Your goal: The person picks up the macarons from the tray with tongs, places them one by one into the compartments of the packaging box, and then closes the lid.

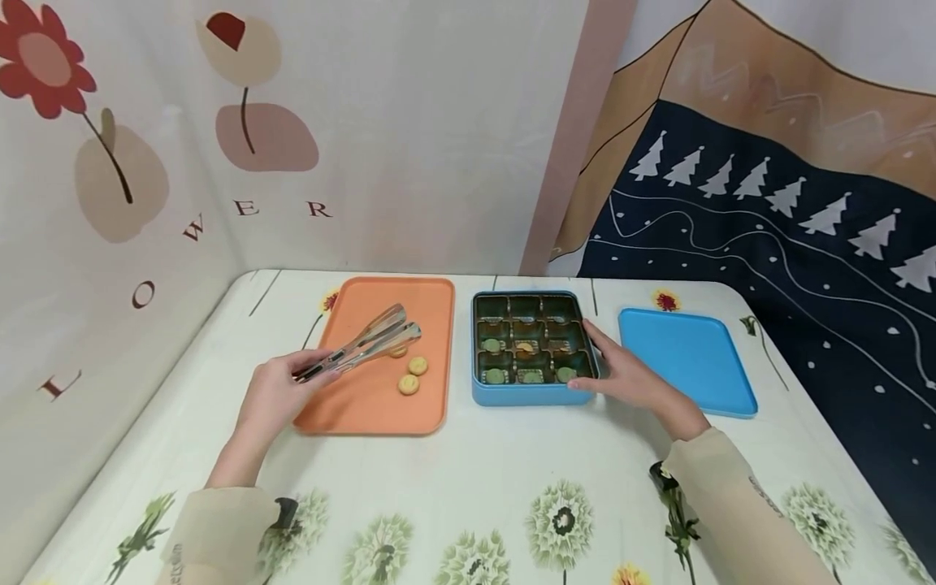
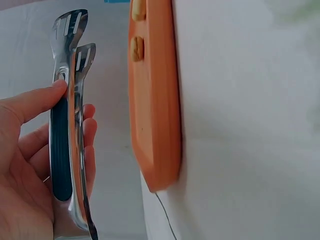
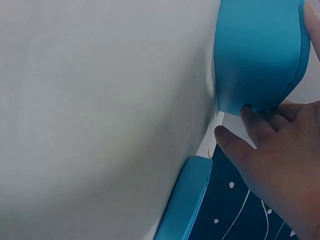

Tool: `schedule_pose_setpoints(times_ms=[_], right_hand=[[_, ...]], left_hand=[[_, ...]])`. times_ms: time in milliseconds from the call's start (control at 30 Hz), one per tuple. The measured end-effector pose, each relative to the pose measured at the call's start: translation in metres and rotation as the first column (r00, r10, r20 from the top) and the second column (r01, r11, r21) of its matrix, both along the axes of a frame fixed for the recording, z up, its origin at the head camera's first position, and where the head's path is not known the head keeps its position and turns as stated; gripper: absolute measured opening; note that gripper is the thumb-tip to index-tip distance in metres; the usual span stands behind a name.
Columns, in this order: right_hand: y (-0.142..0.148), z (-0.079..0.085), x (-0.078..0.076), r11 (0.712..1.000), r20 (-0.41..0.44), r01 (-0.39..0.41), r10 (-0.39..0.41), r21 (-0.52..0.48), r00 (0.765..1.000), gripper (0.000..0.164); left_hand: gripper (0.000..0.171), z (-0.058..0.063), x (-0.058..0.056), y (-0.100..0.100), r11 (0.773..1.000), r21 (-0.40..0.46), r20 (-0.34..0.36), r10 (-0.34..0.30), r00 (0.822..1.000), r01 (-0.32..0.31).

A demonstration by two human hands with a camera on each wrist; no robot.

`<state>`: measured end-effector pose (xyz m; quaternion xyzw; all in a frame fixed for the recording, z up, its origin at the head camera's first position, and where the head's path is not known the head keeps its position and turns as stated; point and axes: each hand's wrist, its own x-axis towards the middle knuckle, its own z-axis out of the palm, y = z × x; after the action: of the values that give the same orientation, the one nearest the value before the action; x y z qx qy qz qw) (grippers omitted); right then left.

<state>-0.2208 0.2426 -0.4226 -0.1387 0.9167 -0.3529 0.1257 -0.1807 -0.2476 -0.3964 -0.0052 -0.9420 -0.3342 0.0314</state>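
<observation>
My left hand (image 1: 276,398) grips metal tongs (image 2: 61,125) with dark handle insets, thumb on one arm and fingers behind the other. The tong ends stand apart above the orange tray (image 1: 351,410). Round yellow cookies (image 1: 409,383) lie on that tray, one partly hidden by the tongs. My right hand (image 1: 625,374) rests against the right side of a blue box (image 1: 526,396), its thumb at the front rim and its fingers along the side. A dark divided insert in the box holds green cookies (image 1: 495,376) in front and an orange-yellow cookie (image 1: 524,347) in its middle compartment.
A flat blue lid (image 1: 691,357) lies on the table to the right of the box, close to my right forearm. A flower-print cloth (image 1: 468,487) covers the table. Printed curtains (image 1: 424,146) hang right behind the table's back edge and at both sides.
</observation>
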Motion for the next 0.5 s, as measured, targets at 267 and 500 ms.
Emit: schedule_pose_setpoints(times_ms=[267, 500], right_hand=[[-0.001, -0.004, 0.002, 1.000, 0.003, -0.002, 0.002, -0.014, 1.000, 0.108], [0.001, -0.003, 0.000, 1.000, -0.001, -0.002, 0.002, -0.017, 1.000, 0.108]], left_hand=[[0.050, -0.005, -0.003, -0.009, 0.997, -0.072, 0.043, 0.031, 0.999, -0.028], [0.044, -0.013, -0.011, -0.012, 0.992, -0.125, 0.038, 0.028, 0.999, -0.023]])
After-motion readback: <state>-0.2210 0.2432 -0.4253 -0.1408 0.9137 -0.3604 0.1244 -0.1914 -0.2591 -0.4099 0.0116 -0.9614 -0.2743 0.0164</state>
